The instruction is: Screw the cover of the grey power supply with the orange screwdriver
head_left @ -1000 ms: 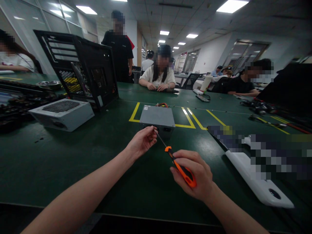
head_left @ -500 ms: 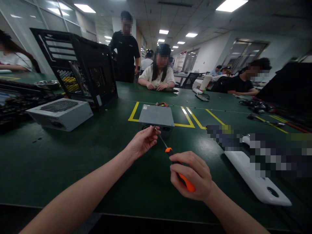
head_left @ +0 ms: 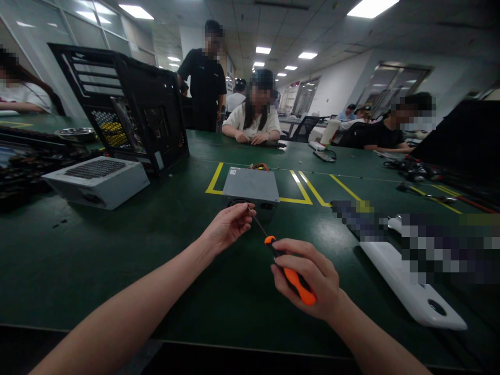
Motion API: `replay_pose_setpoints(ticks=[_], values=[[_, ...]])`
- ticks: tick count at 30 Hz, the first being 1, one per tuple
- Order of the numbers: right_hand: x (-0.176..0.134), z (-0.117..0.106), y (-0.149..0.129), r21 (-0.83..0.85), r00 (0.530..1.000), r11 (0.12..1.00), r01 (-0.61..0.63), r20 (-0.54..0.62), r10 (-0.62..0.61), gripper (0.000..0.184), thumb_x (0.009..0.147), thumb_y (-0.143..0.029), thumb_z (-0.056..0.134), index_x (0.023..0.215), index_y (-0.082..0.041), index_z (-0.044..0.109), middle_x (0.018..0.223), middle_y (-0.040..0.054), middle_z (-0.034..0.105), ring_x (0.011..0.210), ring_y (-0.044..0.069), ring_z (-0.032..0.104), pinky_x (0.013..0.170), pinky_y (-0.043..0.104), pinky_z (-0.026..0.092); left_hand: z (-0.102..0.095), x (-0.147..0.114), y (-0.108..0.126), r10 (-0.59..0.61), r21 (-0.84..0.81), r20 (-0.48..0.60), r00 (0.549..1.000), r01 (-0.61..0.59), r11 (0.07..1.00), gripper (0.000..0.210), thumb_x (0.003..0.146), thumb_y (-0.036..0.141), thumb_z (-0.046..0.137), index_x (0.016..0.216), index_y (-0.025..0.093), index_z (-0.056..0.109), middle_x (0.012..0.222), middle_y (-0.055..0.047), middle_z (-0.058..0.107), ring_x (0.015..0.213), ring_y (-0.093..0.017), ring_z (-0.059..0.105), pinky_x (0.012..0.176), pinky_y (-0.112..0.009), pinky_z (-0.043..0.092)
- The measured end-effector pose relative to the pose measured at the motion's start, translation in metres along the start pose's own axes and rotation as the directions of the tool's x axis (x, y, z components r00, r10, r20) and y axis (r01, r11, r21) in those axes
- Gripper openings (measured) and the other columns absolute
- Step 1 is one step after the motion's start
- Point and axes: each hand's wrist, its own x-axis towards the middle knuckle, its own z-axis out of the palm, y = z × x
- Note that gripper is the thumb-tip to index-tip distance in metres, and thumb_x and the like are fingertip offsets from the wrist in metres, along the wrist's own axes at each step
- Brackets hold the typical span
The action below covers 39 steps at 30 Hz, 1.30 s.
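Gripping the screwdriver: your right hand is wrapping around its orange-and-black handle, and its thin shaft is slanting up and left, above the green table, between your two hands.
Pinching at the tip: your left hand is pressing thumb and fingertips together right at the shaft's end; what they are pinching is too small to tell.
Grey metal box: it is sitting just beyond your left hand, which is hiding part of its front; whether you are touching it, you cannot tell. Coloured wires are showing behind it, and yellow tape is running along both sides.
Your left: a mesh-topped box is lying beside a black computer case.
Your right: a long white device is lying apart from your right hand.
Across the table: a seated person is facing you; a standing person is waiting farther left.
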Motion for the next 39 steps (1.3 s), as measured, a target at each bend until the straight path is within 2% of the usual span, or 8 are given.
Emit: replay_pose_setpoints(ticks=[9,13,15,19,21,23,28,39], values=[[0.002,-0.002,-0.001,-0.063,0.997,0.997,0.054,-0.053,-0.057,0.019,0.068,-0.005,0.06,0.086,-0.012,0.055,0.093,0.0094,0.059,0.08,0.015,0.06,0.063,0.025,0.052,0.0,-0.001,-0.002,-0.013,0.066,0.044,0.999,0.01,0.998,0.02,0.085,0.026,0.056,0.096,0.013,0.066,0.094,-0.007,0.066,0.06,-0.004,0.057,0.055,-0.013,0.048],[0.001,-0.006,0.001,-0.101,0.992,0.994,0.028,-0.123,-0.041,0.02,0.066,-0.005,0.06,0.084,-0.013,0.056,0.09,0.0086,0.06,0.078,0.015,0.06,0.063,0.027,0.053,-0.005,-0.001,-0.006,0.142,0.342,0.012,0.99,-0.138,0.93,0.024,0.086,0.033,0.053,0.099,0.016,0.064,0.097,-0.006,0.065,0.068,-0.008,0.058,0.061,-0.018,0.048],[0.0,-0.008,0.004,-0.116,0.987,0.993,-0.013,-0.162,-0.006,0.021,0.065,-0.005,0.06,0.083,-0.014,0.056,0.088,0.0076,0.06,0.076,0.015,0.061,0.062,0.027,0.053,-0.009,-0.001,-0.006,0.382,0.649,0.068,0.922,-0.332,0.685,0.023,0.086,0.033,0.051,0.096,0.017,0.063,0.094,-0.006,0.064,0.076,-0.012,0.058,0.067,-0.024,0.048],[-0.002,-0.01,0.012,-0.139,0.981,0.988,-0.06,-0.193,0.033,0.018,0.064,-0.006,0.06,0.079,-0.015,0.055,0.08,0.0052,0.06,0.069,0.014,0.06,0.056,0.026,0.051,-0.013,-0.001,-0.004,0.53,0.827,0.547,0.648,-0.517,-0.22,0.018,0.085,0.021,0.05,0.097,0.019,0.064,0.101,-0.007,0.062,0.098,-0.02,0.054,0.087,-0.038,0.044],[-0.003,-0.01,0.017,-0.152,0.983,0.985,-0.079,-0.174,0.052,0.017,0.065,-0.007,0.059,0.078,-0.016,0.054,0.077,0.0043,0.06,0.066,0.014,0.059,0.054,0.026,0.05,-0.012,-0.002,-0.003,0.442,0.744,0.665,0.602,-0.476,-0.469,0.023,0.085,0.016,0.049,0.102,0.019,0.063,0.116,-0.009,0.057,0.112,-0.023,0.048,0.096,-0.042,0.039],[-0.004,-0.008,0.023,-0.161,0.987,0.981,-0.107,-0.136,0.085,0.016,0.065,-0.008,0.059,0.076,-0.017,0.053,0.075,0.0035,0.059,0.064,0.014,0.057,0.052,0.026,0.048,-0.01,-0.002,-0.003,0.379,0.702,0.68,0.627,-0.409,-0.583,0.028,0.084,0.014,0.047,0.108,0.018,0.061,0.131,-0.011,0.046,0.125,-0.026,0.037,0.104,-0.046,0.03],[-0.007,-0.004,0.032,-0.183,0.989,0.973,-0.14,-0.067,0.13,0.015,0.067,-0.009,0.057,0.075,-0.019,0.049,0.072,0.0017,0.057,0.061,0.013,0.055,0.051,0.026,0.046,-0.013,0.002,-0.006,0.288,0.685,0.64,0.712,-0.36,-0.634,0.036,0.083,0.012,0.045,0.116,0.02,0.057,0.144,-0.011,0.029,0.134,-0.027,0.023,0.109,-0.051,0.017],[-0.012,0.001,0.034,-0.203,0.995,0.976,-0.084,-0.062,0.073,0.016,0.066,-0.009,0.059,0.075,-0.018,0.05,0.075,0.0033,0.059,0.061,0.013,0.057,0.051,0.025,0.046,-0.016,0.003,-0.008,0.281,0.686,0.629,0.725,-0.347,-0.639,0.038,0.082,0.011,0.046,0.117,0.022,0.057,0.145,-0.01,0.026,0.135,-0.026,0.019,0.109,-0.051,0.015]])
